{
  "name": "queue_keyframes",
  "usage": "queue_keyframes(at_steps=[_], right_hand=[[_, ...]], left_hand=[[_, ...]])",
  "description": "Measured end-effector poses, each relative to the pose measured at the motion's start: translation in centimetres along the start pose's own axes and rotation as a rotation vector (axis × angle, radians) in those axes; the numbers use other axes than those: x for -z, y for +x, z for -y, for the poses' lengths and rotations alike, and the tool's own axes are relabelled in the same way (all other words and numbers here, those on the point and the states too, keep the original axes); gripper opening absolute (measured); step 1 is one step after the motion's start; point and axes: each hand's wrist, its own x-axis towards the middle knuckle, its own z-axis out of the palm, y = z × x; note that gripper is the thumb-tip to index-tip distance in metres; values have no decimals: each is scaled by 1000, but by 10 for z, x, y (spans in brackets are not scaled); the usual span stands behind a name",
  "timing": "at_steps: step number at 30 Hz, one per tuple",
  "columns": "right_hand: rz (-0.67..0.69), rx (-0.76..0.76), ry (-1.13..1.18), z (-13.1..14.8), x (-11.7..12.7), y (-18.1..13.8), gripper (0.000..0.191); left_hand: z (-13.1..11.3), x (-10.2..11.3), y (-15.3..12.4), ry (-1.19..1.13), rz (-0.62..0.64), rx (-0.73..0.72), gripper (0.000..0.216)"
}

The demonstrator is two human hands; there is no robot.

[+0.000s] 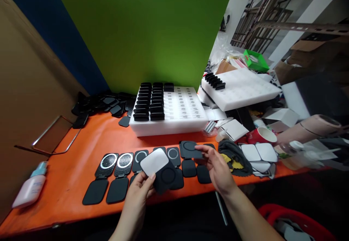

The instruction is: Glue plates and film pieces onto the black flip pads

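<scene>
My left hand (138,197) holds a folding black pad (163,173) whose upper panel is a light grey square, lifted just above the orange table (68,175). My right hand (216,166) pinches the edge of another black pad (189,149) with a ring mark, held over the row. Below them lies a row of hinged black pads; two at the left (109,162) show white meshed rings.
A white foam tray (174,119) partly filled with black blocks stands behind the row; a second foam tray (242,90) sits at the right. A heap of black pads (103,104) lies back left. A red cup (261,135), white squares (259,153), a pink bottle (29,190).
</scene>
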Motion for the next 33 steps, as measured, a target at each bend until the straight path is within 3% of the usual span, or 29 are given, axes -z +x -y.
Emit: queue_keyframes(at_steps=[6, 9, 11, 14, 17, 19, 21, 23, 28, 30, 33], right_hand=[[-28, -35, -42, -14, -19, -6, 43], [-13, -35, -14, -18, -24, -5, 25], [-15, 84, -85, -19, -26, -7, 14], [-62, 377, -353, -22, -30, -15, 8], [0, 604, -563, -29, -38, -26, 43], [108, 657, -650, -34, -45, -34, 70], [168, 589, -692, -37, -52, -41, 79], [196, 444, -645, -38, -58, -45, 76], [290, 142, -361, -34, -62, -45, 64], [316, 94, -310, -31, -60, -42, 61], [253, 158, -409, -21, -45, -32, 53]], left_hand=[[-2, -8, -3, -201, -69, -9, 22], [-1, -10, -4, -249, -102, -3, 23], [1, -11, -6, -262, -134, -5, 23], [4, -14, -7, -300, -164, -3, 18], [4, -19, -11, -326, -150, 7, 18], [1, -22, -14, -325, -105, 17, 19], [0, -25, -17, -291, -21, 9, 21], [0, -25, -19, -197, 37, -23, 24], [6, -16, -17, 98, 35, -114, 31], [7, -13, -17, 145, 49, -129, 32], [6, -13, -18, 92, 58, -103, 32]])
